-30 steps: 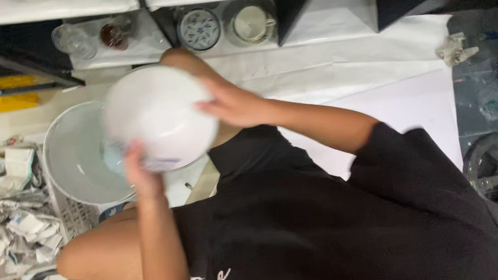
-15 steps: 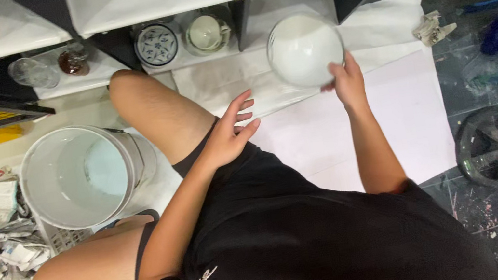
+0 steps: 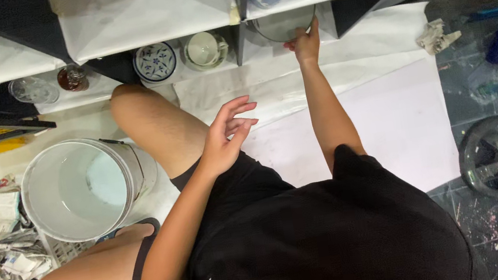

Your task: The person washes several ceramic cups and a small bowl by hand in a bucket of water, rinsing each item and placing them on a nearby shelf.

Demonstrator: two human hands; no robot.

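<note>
The right arm is stretched straight forward from the shoulder, elbow nearly locked. The right hand (image 3: 306, 44) is set at the far end of the reach, fingers curled in a grip, knuckles turned upward. The left arm is bent at the elbow and raised beside the left knee (image 3: 132, 105). The left hand (image 3: 226, 135) is held free above the thigh, fingers spread and loosely curved, nothing gripped.
</note>
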